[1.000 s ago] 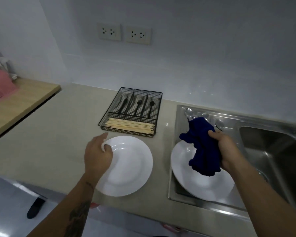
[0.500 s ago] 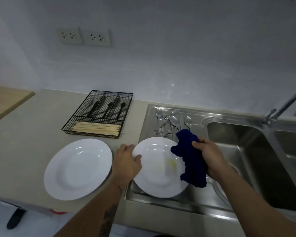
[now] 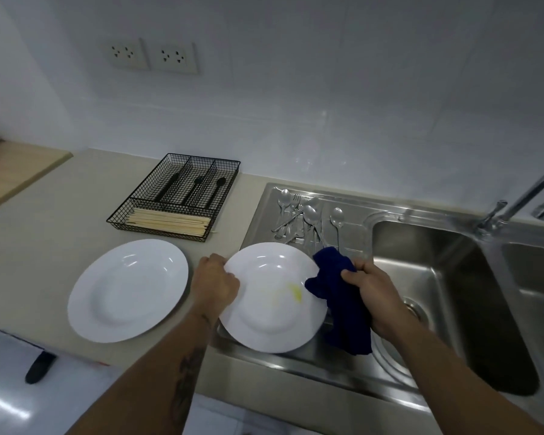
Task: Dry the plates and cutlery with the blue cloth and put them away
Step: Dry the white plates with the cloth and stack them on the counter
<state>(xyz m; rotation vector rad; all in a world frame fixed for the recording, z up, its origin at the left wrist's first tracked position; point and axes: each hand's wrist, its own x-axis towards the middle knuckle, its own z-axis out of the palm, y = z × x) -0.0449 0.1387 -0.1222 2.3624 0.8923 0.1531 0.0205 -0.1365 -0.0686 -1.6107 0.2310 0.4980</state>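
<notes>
My left hand (image 3: 213, 284) grips the left rim of a white plate (image 3: 269, 312) that carries a yellow smear, held over the sink's draining board (image 3: 352, 211). Bunched in my right hand (image 3: 374, 296) is the dark blue cloth (image 3: 339, 296), which touches that plate's right edge and hangs down past it. A second white plate (image 3: 128, 290) lies flat on the beige counter to the left. Several steel spoons and a fork (image 3: 305, 218) lie loose on the draining board behind the held plate.
A black wire cutlery tray (image 3: 157, 222) with black utensils and wooden chopsticks stands at the back of the counter (image 3: 44, 233). The sink basin (image 3: 446, 296) and tap (image 3: 522, 199) are to the right. A wooden surface (image 3: 16, 171) adjoins far left.
My left hand left the counter plate, moved right and took the second plate by its rim. The blue cloth now touches that plate's right edge. The view swung right.
</notes>
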